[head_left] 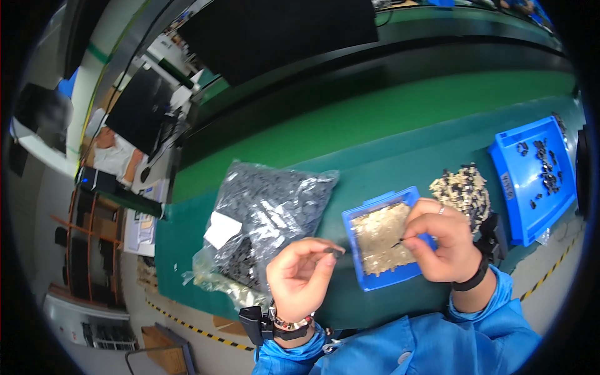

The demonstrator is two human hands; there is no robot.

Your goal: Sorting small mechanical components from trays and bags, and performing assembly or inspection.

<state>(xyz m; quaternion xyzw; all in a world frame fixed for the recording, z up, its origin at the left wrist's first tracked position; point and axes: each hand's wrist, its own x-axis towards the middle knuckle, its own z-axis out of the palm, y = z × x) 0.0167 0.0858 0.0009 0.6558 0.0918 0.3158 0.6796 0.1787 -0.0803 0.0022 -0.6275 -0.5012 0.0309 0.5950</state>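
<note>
My left hand (pixel 300 275) pinches a small dark part (pixel 335 252) between thumb and fingers, beside a clear plastic bag (pixel 275 200) full of black pieces. Over the right side of a blue bin (pixel 375 282), my right hand (pixel 440 240) pinches a thin dark piece (pixel 398 243); its exact kind is too small to make out. Many small beige parts (pixel 381 234) fill the bin. The two hands are apart, with the bin's near left edge between them.
A heap of mixed beige and black parts (pixel 465 194) lies on the green table mat (pixel 400 165) right of the bin. Farther right stands a larger blue tray (pixel 531 187) with scattered black pieces. A person in white (pixel 112 150) sits by a monitor at the far left.
</note>
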